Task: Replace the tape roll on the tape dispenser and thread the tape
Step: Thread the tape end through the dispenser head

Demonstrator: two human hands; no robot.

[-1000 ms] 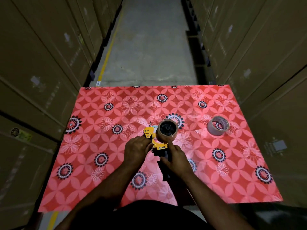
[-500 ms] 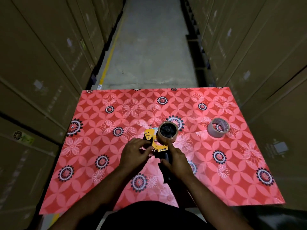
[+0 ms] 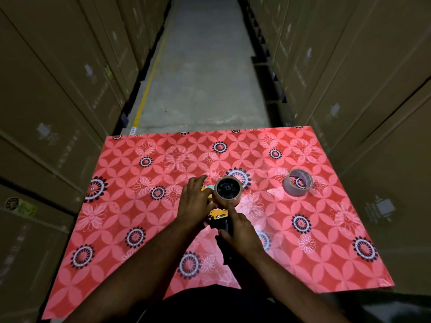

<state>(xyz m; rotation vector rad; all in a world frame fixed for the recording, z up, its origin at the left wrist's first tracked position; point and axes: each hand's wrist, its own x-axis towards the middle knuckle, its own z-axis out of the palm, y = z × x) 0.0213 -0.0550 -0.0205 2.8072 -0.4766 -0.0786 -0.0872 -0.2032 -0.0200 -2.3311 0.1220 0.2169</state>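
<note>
A yellow and black tape dispenser [image 3: 218, 215] lies on the red patterned table [image 3: 130, 241], near its middle. A brown tape roll [image 3: 227, 191] sits on the dispenser's black hub. My left hand [image 3: 194, 202] covers the dispenser's yellow front end, fingers curled over it beside the roll. My right hand [image 3: 240, 231] grips the black handle, its forefinger stretched up against the roll's near edge. A second, paler tape roll [image 3: 298, 183] stands apart on the table to the right.
Tall stacks of cardboard boxes [image 3: 58, 89] wall in both sides of the table. A concrete aisle floor [image 3: 203, 78] with a yellow line runs away beyond the table's far edge.
My left hand has moved forward from the dispenser's near side up over its yellow front end, now hiding most of it. My right forefinger has reached up to the roll.
</note>
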